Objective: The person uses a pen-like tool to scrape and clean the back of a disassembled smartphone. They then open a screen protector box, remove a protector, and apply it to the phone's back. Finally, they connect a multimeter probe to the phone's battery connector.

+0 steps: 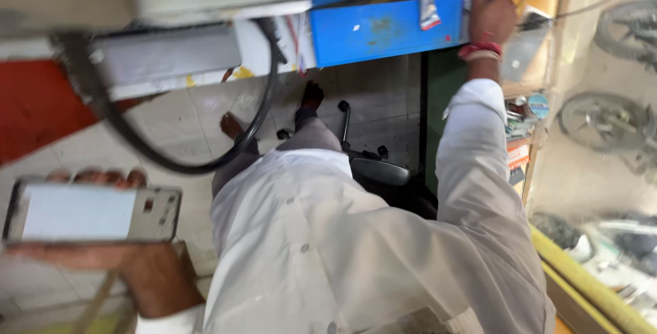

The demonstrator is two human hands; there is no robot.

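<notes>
Left hand (102, 252) gripping a flat phone frame (92, 212) from beneath, fingertips curled over its far edge. Right hand (491, 18) raised to the right end of a blue panel (383, 29); finger state hidden, cannot tell. Black cable (171, 159) looping down from the grey unit (168, 53) at the counter edge. Black stool (380, 170) below. Pale tiled floor (185, 115); shelves (527, 122) at right.
</notes>
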